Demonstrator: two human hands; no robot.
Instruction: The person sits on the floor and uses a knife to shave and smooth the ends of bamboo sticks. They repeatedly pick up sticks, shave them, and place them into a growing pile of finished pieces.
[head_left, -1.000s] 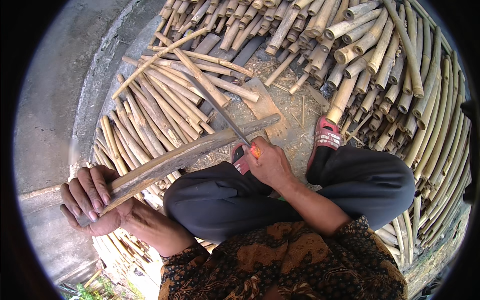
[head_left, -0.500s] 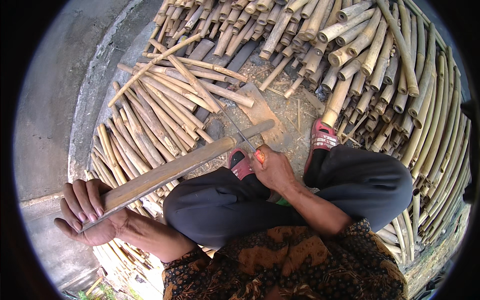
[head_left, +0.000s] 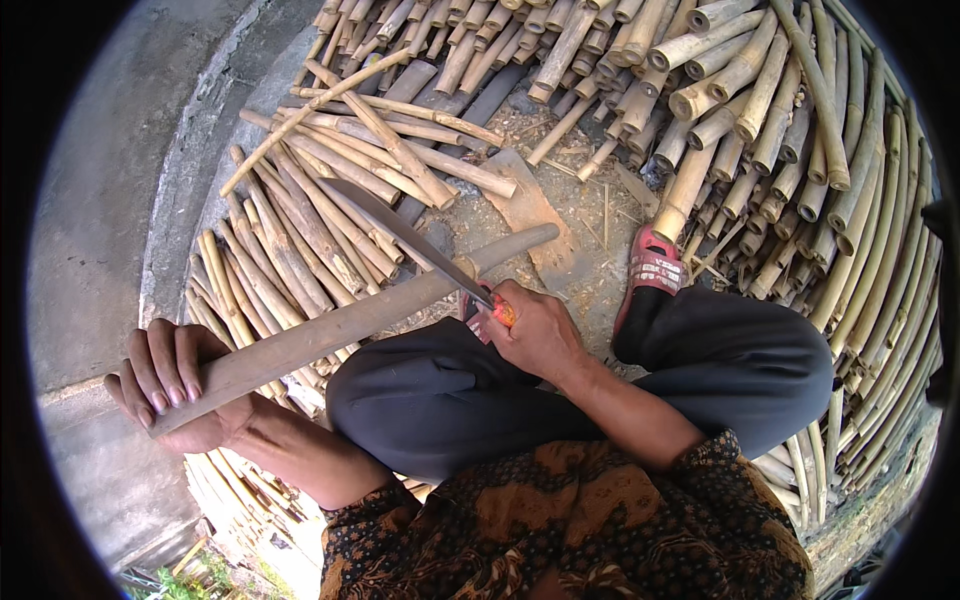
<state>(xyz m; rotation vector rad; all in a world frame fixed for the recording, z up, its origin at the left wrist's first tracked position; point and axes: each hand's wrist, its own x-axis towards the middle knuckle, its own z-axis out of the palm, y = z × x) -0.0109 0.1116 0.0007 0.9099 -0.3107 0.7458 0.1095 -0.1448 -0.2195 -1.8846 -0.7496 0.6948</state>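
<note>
In my right hand [head_left: 540, 335] is a long knife [head_left: 395, 228] with a red-orange handle, the fingers wrapped round it. Its broad dark blade points up and to the left, crossing in front of a long flat wooden piece [head_left: 330, 338]. I cannot tell whether blade and wood touch. My left hand [head_left: 180, 385] grips the lower left end of this wood, fingers curled over its upper face. The wood slants across my lap, with its narrower far end over the ground between my feet.
Several cut bamboo poles [head_left: 300, 235] lie in a pile on the left. A large bamboo stack [head_left: 760, 90] rises at the far right and curves down that side. A flat board [head_left: 530, 195] lies on the ground ahead, among wood chips. A concrete wall [head_left: 110, 200] stands left.
The knife has turned from a thin edge-on view to showing its broad side, and its tip has swung left. The wooden piece has rolled, so its face looks different.
</note>
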